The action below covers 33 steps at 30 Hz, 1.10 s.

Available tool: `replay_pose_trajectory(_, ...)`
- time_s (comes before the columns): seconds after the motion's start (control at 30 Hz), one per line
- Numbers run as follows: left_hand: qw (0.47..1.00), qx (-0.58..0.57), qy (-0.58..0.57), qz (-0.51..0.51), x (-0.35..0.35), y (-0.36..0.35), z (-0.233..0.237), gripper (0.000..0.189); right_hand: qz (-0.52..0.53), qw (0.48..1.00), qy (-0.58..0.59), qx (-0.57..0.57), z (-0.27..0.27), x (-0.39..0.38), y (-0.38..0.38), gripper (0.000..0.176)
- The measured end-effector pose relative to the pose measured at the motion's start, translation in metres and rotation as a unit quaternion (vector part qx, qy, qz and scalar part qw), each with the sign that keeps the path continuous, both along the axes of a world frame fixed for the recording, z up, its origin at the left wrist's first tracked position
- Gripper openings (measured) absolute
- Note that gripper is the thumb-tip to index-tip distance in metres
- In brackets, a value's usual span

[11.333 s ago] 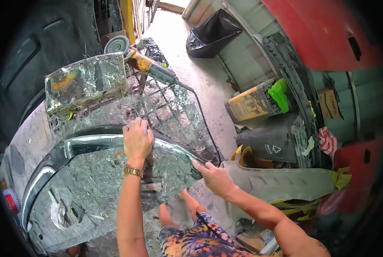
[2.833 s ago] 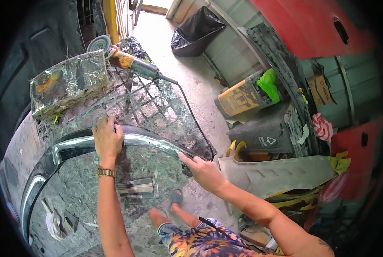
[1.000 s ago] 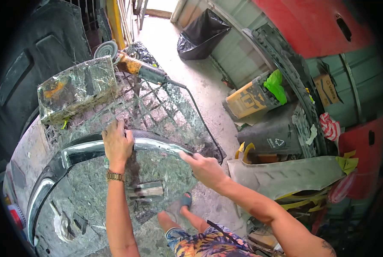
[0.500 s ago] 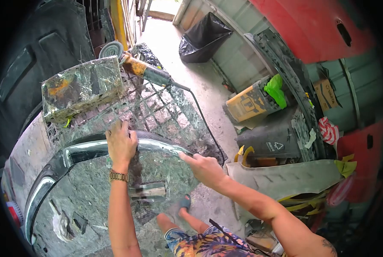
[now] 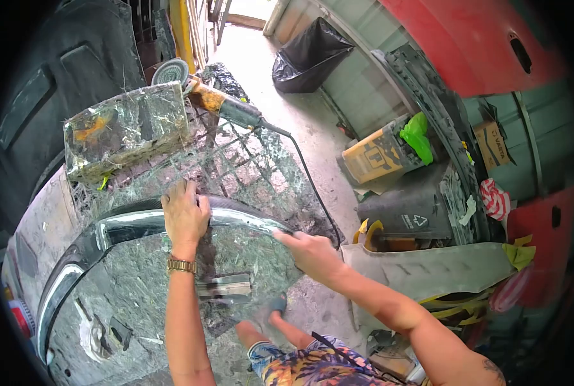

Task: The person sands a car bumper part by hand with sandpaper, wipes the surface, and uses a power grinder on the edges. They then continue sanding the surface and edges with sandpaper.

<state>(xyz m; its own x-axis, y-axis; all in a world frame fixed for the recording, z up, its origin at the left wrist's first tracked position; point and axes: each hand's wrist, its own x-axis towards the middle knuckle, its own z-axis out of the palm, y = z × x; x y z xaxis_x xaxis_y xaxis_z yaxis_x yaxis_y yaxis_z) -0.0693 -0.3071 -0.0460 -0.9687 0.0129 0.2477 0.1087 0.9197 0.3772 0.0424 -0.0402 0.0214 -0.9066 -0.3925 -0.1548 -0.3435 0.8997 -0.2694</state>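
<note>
A long curved black trim piece, like a fender flare, lies across the rough worktop, its glossy face streaked with whitish dull patches. My left hand is laid over its middle, fingers hooked past the far edge and thumb on the right side. A gold-coloured watch circles that wrist. At the trim's right end, my right hand presses on the surface with curled fingers, the fingertips slightly blurred. Whether something thin is under those fingers cannot be made out.
Behind the trim stand a dusty block and an angle grinder whose cord runs down the right edge. A flat bar and a crumpled white rag lie nearer me. Bins, a yellow container and panels line the right.
The right hand has slid a little toward the trim's right end. My left hand keeps its hold on the trim, and the whole view has shifted slightly.
</note>
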Motion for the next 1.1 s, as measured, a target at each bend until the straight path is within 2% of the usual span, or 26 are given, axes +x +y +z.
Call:
replay_pose_trajectory(0.17,1.0,-0.019,0.006,0.002,-0.003,-0.003,0.001,0.023,-0.022,0.998,-0.048,0.037,0.013,0.013,0.01,0.064)
replay_pose_trajectory(0.23,1.0,-0.011,-0.013,0.001,-0.002,-0.004,0.001,0.023,0.002,0.999,0.003,-0.039,0.012,0.006,0.006,0.064)
replay_pose_trajectory(0.3,1.0,-0.005,-0.023,0.002,-0.003,-0.002,0.002,0.023,0.002,1.0,-0.019,-0.011,0.002,-0.006,-0.003,0.063)
replay_pose_trajectory(0.37,1.0,-0.02,0.015,0.007,-0.003,-0.003,-0.003,0.024,0.013,1.0,0.002,-0.009,0.006,-0.002,-0.003,0.062)
replay_pose_trajectory(0.4,1.0,-0.021,0.015,0.009,-0.005,-0.005,-0.002,0.024,0.005,0.999,-0.044,0.023,0.011,0.003,0.001,0.062)
replay_pose_trajectory(0.5,1.0,-0.023,0.005,-0.002,0.0,-0.002,-0.001,0.024,0.012,0.999,0.007,-0.036,-0.002,-0.014,-0.013,0.061)
replay_pose_trajectory(0.53,1.0,-0.017,-0.01,-0.003,0.001,-0.002,0.001,0.024,0.014,1.0,-0.006,-0.017,-0.003,-0.027,-0.026,0.06)
replay_pose_trajectory(0.6,1.0,-0.015,-0.018,0.0,-0.004,-0.006,0.004,0.023,0.017,0.999,-0.02,-0.022,0.021,-0.027,-0.032,0.058)
replay_pose_trajectory(0.67,0.999,0.008,0.04,0.006,-0.002,-0.004,-0.005,0.022,0.018,0.999,-0.041,-0.022,0.034,-0.014,-0.019,0.056)
replay_pose_trajectory(0.73,1.0,0.018,0.009,0.009,0.0,-0.003,0.0,0.025,-0.056,0.983,0.029,-0.175,0.047,0.015,0.016,0.051)
replay_pose_trajectory(0.8,1.0,0.019,-0.022,0.009,0.003,-0.003,0.005,0.028,-0.197,0.962,-0.048,-0.18,0.09,0.042,0.039,0.046)
replay_pose_trajectory(0.87,0.998,0.008,0.049,0.034,0.006,0.001,-0.006,0.046,-0.24,0.945,-0.03,-0.219,0.103,0.068,0.064,0.044)
replay_pose_trajectory(0.9,0.998,0.001,0.048,0.031,0.016,0.008,-0.004,0.046,-0.277,0.927,-0.009,-0.253,0.106,0.079,0.074,0.043)
replay_pose_trajectory(0.97,1.0,-0.016,-0.004,0.02,0.051,0.026,0.004,0.062,-0.283,0.92,0.008,-0.272,0.11,0.095,0.088,0.042)
replay_pose_trajectory(1.03,0.997,0.007,-0.07,-0.032,0.078,0.052,0.018,0.069,-0.289,0.912,0.026,-0.291,0.11,0.099,0.096,0.042)
replay_pose_trajectory(1.1,0.991,0.021,-0.105,-0.081,0.098,0.085,0.029,0.074,-0.313,0.896,-0.06,-0.31,0.108,0.102,0.103,0.042)
